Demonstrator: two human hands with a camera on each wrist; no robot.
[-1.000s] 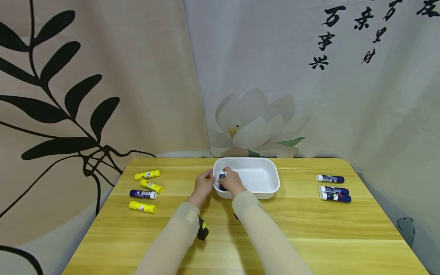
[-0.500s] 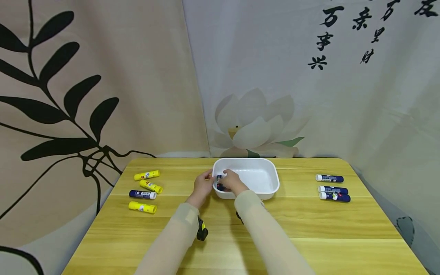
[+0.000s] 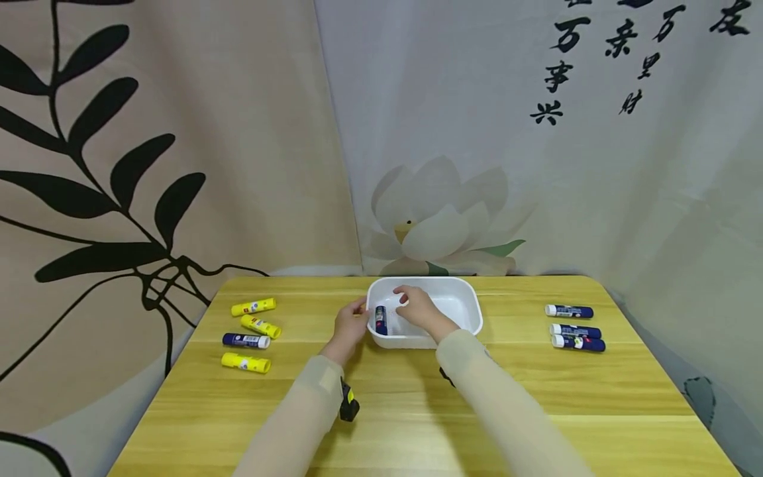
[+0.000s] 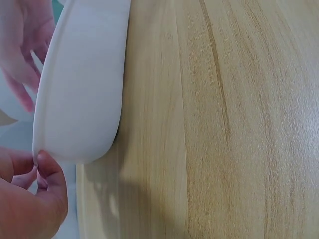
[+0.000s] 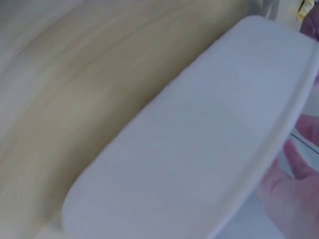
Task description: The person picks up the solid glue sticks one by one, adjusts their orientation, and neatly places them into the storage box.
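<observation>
A white plastic basin [image 3: 441,344] stands at the far middle of the table. Against its left inner wall lies a dark blue glue stick [image 3: 381,320], pointing away from me. My left hand [image 3: 350,324] pinches the basin's left rim between thumb and fingers, as the left wrist view shows up close [image 4: 35,194]. Above the basin's inside, right of that glue stick, hovers my right hand [image 3: 422,310] with loosely bent fingers and nothing in them. In the right wrist view the basin's outer wall [image 5: 199,119] hides what lies inside it.
On the left of the wooden table [image 3: 381,411] lie several glue sticks: yellow ones [image 3: 246,362] and a dark blue one with a white cap [image 3: 246,340]. Three dark blue glue sticks [image 3: 569,311] lie at the right. A printed curtain [image 3: 268,132] hangs behind the table's far edge.
My right hand has let go of the dark blue glue stick inside the basin and moved right, away from it. The left hand keeps its place at the rim.
</observation>
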